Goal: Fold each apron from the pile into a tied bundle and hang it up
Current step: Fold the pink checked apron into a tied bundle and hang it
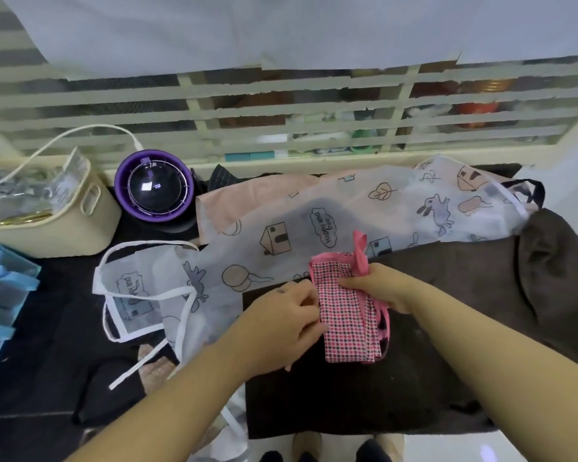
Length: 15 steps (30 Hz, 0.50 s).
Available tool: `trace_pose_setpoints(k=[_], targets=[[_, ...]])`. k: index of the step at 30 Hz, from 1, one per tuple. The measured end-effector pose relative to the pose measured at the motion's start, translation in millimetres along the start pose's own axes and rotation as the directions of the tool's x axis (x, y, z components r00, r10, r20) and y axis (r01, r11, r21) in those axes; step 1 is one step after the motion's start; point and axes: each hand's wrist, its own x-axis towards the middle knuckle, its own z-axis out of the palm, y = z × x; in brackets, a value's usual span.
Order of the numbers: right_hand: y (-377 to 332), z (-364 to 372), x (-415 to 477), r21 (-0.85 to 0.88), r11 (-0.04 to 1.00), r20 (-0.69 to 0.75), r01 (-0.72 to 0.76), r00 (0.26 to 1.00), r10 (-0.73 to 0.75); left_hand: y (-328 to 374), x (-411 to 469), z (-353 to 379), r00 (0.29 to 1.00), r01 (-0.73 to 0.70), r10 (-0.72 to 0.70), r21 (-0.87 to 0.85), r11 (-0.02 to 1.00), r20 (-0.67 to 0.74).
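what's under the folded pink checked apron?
The folded pink checked apron, gripped by the left hand and right hand, is over a dark brown cloth; the patch directly beneath is covered.

2 bare forearms [481, 355] reach left hand [281, 325] and right hand [377, 288]; dark footwear [369, 453] below.
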Motion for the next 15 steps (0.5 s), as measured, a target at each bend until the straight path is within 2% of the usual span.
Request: trace_pose_setpoints(k=[1,3,5,7,9,11,15], targets=[[1.1,0.6,1.9,-0.037,0.999,-0.015,0.01,1.0,-0.011,3.8,8.0,6.3,0.998,0.016,-0.013,-0.054,0.998,0.066],[2.6,2.1,2.2,-0.104,0.994,-0.027,0.037,0.999,-0.041,13.8,25.2,20.2,0.946,0.239,-0.176,-0.217,0.947,0.273],[4.9,0.0,-0.6,-0.111,0.992,-0.035,0.066,0.997,-0.071,18.2,41.4,35.1,0.856,0.492,-0.356,-0.379,0.784,0.376],[6.9,-7.6,-7.6,-0.121,0.989,-0.06,0.082,0.994,-0.09,15.8,51.3,45.7,0.774,0.634,-0.494,-0.475,0.61,0.397],[9.5,-21.2,-16.6,-0.108,0.991,-0.084,0.075,0.993,-0.084,13.6,56.1,50.9,0.733,0.678,-0.533,-0.518,0.521,0.423],[16.3,-34.8,-25.5,-0.085,0.995,-0.076,0.046,0.996,-0.053,15.3,58.8,51.6,0.72,0.688,-0.541,-0.544,0.48,0.434],[27.1,-49.6,-38.7,-0.106,0.994,-0.036,-0.008,0.999,0.005,22.3,59.6,54.5,0.706,0.699,-0.584,-0.521,0.489,0.4]])
